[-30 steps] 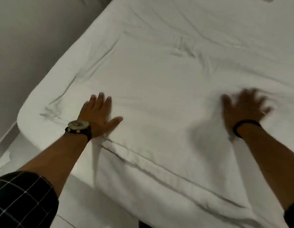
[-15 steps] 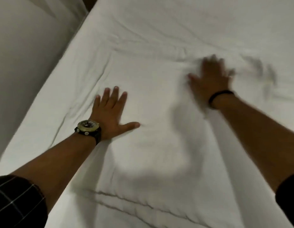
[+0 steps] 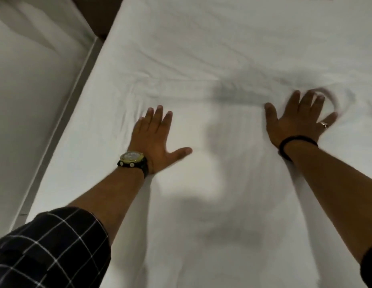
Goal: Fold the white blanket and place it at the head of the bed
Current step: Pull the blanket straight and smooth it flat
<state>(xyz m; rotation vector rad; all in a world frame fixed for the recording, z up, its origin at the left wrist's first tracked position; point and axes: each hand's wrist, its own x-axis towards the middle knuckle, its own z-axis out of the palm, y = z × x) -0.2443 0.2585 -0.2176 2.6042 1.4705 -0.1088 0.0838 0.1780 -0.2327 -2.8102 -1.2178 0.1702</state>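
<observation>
Both hands flat on the white blanket [image 3: 201,59], I saw: left hand [image 3: 153,140] near bed's left edge, right hand [image 3: 297,119] blurred; fingers spread, pinching nothing.

Left hand [image 3: 153,140] and right hand [image 3: 299,119] lie flat, apart, on the blanket [image 3: 201,59].

This is a bedroom. A bed [image 3: 181,48] fills nearly the whole view, covered edge to edge in rumpled white bedding [image 3: 232,65] marked with soft creases. Along the bed's left side runs a pale wall [image 3: 25,100] with a white skirting strip [image 3: 62,125] at its foot, and a narrow gap of dark floor [image 3: 93,19] shows between wall and mattress.
</observation>
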